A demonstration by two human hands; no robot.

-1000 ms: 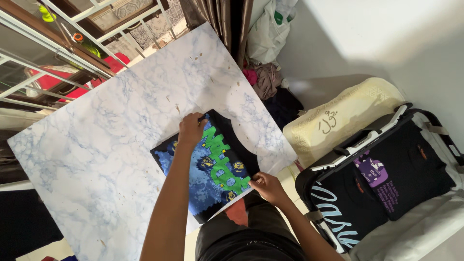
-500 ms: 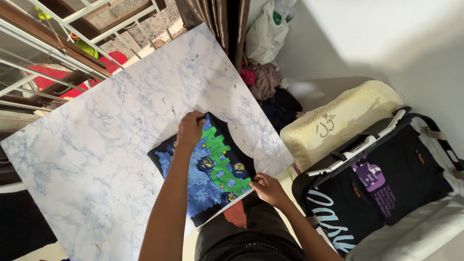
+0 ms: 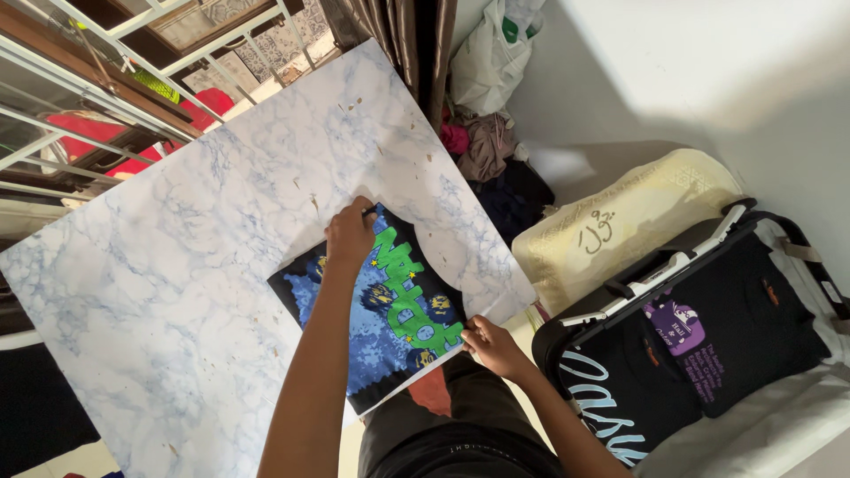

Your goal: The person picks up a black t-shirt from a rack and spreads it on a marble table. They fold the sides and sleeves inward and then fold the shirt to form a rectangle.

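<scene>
The folded black T-shirt with blue and green print (image 3: 390,305) lies on the white, blue-veined marble-patterned desk (image 3: 177,265). The left hand (image 3: 351,232) grips its far edge, the right hand (image 3: 490,345) pinches its near corner.

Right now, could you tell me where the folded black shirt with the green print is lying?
In the head view, the shirt lies on the marbled board's near right edge, under both hands, left of the open suitcase.

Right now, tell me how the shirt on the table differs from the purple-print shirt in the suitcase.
The table shirt carries a large blue and green graphic; the suitcase shirt is mostly plain black with a small purple print. The left hand and right hand grip the table shirt; the suitcase shirt lies untouched. Both are black and folded flat.
</scene>
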